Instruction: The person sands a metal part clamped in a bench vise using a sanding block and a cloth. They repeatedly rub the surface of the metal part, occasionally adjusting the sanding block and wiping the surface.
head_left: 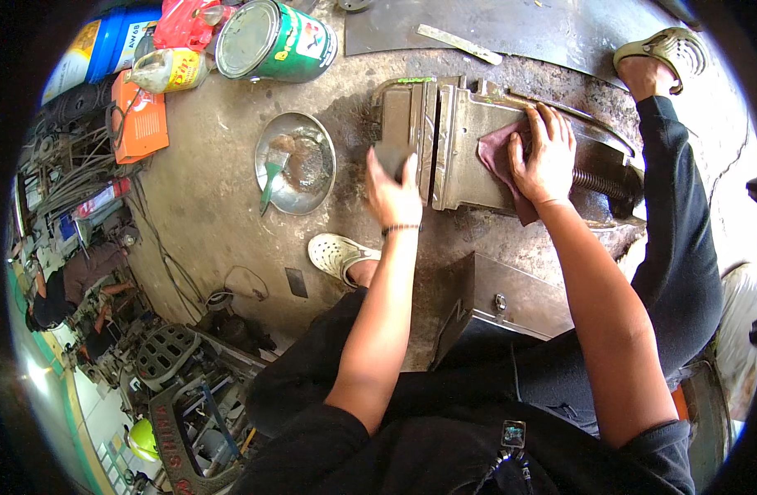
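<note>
A large metal machine vise point(469, 136) lies on the floor before me, its screw point(597, 183) showing at the right. My left hand point(393, 196) is at its left end, with thumb and fingers on either side of a dark grey, block-like piece point(392, 158). Motion blurs that piece and its kind is unclear. My right hand point(547, 161) lies flat on the vise body with fingers stretched out. Partly under its palm and thumb is a maroon cloth point(496, 150). To the left, a round metal bowl point(263, 140) contains murky liquid and a green-handled brush point(271, 177).
A green tin point(271, 49), a plastic bottle point(160, 73) and an orange box point(143, 124) stand at the far left. A metal strip point(459, 44) lies beyond the vise. Near my legs is a metal box point(510, 301). Cables, machinery and another person point(81, 272) appear at left.
</note>
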### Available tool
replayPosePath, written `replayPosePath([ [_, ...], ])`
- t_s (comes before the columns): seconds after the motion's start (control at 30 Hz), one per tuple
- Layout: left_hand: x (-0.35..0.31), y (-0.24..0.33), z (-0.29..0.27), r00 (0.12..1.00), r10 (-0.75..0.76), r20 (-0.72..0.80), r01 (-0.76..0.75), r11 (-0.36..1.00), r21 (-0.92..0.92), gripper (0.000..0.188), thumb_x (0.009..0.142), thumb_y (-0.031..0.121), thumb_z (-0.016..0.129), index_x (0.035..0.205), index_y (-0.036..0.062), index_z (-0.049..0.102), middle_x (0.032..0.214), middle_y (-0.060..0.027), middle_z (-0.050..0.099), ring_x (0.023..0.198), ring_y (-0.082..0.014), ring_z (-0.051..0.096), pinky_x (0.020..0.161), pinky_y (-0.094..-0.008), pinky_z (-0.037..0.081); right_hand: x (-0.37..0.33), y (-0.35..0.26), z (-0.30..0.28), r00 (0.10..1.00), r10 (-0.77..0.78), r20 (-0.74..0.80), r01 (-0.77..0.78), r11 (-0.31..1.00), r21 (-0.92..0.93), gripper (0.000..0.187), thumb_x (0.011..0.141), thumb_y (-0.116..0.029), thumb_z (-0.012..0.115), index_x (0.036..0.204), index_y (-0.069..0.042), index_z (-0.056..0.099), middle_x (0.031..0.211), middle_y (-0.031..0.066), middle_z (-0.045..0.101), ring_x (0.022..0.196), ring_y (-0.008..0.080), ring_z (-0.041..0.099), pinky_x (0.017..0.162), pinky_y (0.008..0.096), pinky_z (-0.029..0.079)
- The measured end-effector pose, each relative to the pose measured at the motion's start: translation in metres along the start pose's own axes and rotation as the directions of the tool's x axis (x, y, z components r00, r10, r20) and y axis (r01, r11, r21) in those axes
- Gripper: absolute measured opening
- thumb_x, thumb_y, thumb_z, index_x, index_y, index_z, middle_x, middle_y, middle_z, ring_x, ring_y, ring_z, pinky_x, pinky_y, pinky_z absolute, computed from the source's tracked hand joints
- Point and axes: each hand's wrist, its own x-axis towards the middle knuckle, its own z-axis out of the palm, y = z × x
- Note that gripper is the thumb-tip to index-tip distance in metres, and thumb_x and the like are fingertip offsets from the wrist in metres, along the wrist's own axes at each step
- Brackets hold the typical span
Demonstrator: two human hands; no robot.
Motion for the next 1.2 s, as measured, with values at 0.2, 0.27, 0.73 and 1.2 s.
replayPosePath([
  [0.2, -0.008, -0.003, -0.003, 0.996, 0.056, -0.067, -0.059, 0.998, -0.031, 0.087, 0.087, 0.06, 0.07, 0.151, 0.0078, 0.041, 0.142, -0.0205, 0.057, 0.128, -0.039, 0.057, 0.11, -0.0658, 0.035, -0.003, -0.001, -0.001, 1.0, -0.002, -0.003, 0.002, 1.0, -0.004, 0.054, 0.087, -0.033, 0.064, 0.131, -0.002, 0.06, 0.138, 0.0191, 0.057, 0.134, 0.0357, 0.048, 0.118, 0.0493, 0.03],
  [0.27, 0.024, 0.018, 0.01, 0.992, 0.101, -0.081, -0.101, 0.995, 0.004, 0.086, 0.086, 0.057, 0.072, 0.148, 0.0057, 0.044, 0.14, -0.022, 0.058, 0.126, -0.0398, 0.058, 0.106, -0.0579, 0.041, -0.002, -0.001, -0.001, 1.0, -0.002, -0.004, 0.002, 1.0, -0.006, 0.054, 0.087, -0.033, 0.063, 0.132, -0.003, 0.06, 0.138, 0.0189, 0.057, 0.134, 0.0357, 0.048, 0.118, 0.0492, 0.03],
  [0.73, -0.013, -0.007, -0.009, 0.999, 0.042, -0.019, -0.042, 0.999, -0.016, 0.087, 0.085, 0.054, 0.075, 0.151, 0.0074, 0.042, 0.143, -0.0213, 0.057, 0.13, -0.0395, 0.055, 0.112, -0.0666, 0.029, -0.002, 0.0, -0.004, 1.0, 0.006, 0.006, -0.006, 1.0, 0.025, 0.055, 0.087, -0.032, 0.063, 0.133, -0.003, 0.058, 0.139, 0.0187, 0.055, 0.134, 0.0365, 0.047, 0.118, 0.0493, 0.03],
  [1.2, 0.104, 0.077, 0.028, 0.978, 0.194, -0.07, -0.176, 0.963, 0.206, 0.087, 0.082, 0.057, 0.076, 0.146, 0.0068, 0.046, 0.129, -0.0215, 0.062, 0.12, -0.0357, 0.062, 0.099, -0.0549, 0.049, -0.003, 0.0, -0.003, 1.0, 0.01, 0.016, -0.01, 1.0, 0.001, 0.055, 0.087, -0.034, 0.062, 0.133, -0.003, 0.059, 0.141, 0.0196, 0.054, 0.135, 0.0369, 0.047, 0.118, 0.0496, 0.029],
])
